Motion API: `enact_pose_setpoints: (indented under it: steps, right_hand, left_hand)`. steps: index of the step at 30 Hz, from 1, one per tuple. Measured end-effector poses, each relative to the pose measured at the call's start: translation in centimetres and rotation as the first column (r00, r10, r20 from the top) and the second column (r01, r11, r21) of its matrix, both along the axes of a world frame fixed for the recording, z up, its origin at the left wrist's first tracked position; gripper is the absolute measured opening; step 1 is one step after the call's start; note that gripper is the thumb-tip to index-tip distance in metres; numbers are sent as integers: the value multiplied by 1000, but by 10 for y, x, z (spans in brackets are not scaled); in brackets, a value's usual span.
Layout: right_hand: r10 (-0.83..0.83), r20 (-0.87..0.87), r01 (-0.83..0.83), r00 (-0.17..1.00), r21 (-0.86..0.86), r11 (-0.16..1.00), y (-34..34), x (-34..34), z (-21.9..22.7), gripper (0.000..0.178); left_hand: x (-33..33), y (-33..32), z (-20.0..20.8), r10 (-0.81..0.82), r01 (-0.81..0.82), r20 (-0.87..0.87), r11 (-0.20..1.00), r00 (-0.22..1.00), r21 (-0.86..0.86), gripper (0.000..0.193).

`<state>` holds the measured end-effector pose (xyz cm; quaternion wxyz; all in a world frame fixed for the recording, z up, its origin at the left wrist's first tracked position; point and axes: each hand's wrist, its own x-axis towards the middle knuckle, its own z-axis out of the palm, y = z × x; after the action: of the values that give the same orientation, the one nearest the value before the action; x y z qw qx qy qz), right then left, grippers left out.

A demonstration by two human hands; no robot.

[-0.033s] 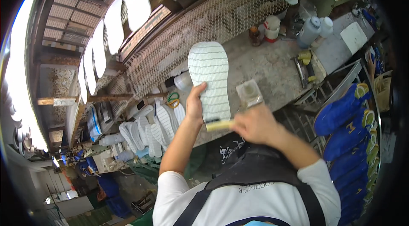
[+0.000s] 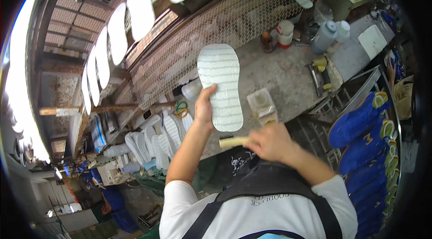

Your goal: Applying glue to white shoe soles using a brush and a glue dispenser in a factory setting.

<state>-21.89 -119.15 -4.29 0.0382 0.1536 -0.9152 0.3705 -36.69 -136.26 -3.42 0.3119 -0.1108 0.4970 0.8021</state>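
My left hand point(image 2: 204, 109) grips a white shoe sole point(image 2: 219, 83) by its left edge, thumb on top. The sole is held up with its ribbed face, crossed by grey lines, in view. My right hand point(image 2: 271, 142), smeared by motion, is closed round a pale yellow brush point(image 2: 232, 141). The brush lies just below the sole's near end, with a gap between them; its bristles cannot be made out now. Beyond my right hand, a small translucent tub point(image 2: 262, 102) stands at the bench's near edge.
Several white soles point(image 2: 157, 135) lie to the left by green-handled scissors point(image 2: 181, 109). More soles point(image 2: 140, 7) line the rack above wire mesh point(image 2: 198, 25). Bottles point(image 2: 326, 35) and a hammer-like tool point(image 2: 316, 77) are on the bench point(image 2: 270, 72). Blue shoes point(image 2: 357, 122) hang at right.
My right hand has drawn the brush down, off the sole's near end. The left hand still holds the sole in nearly the same place. The whole view has shifted slightly.
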Motion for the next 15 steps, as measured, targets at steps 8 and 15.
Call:
enact_pose_setpoints:
  steps: [8, 15]
  right_hand:
    - [-486, 186, 520, 854, -313, 795, 78, 38, -37, 24]
    - [-542, 371, 650, 754, -304, 697, 79, 59, -57, 24]
  left_hand:
    - [-183, 225, -3, -101, 61, -255, 986, 962, -157, 42]
    - [-267, 306, -36, -25, -127, -422, 935, 906, -330, 46]
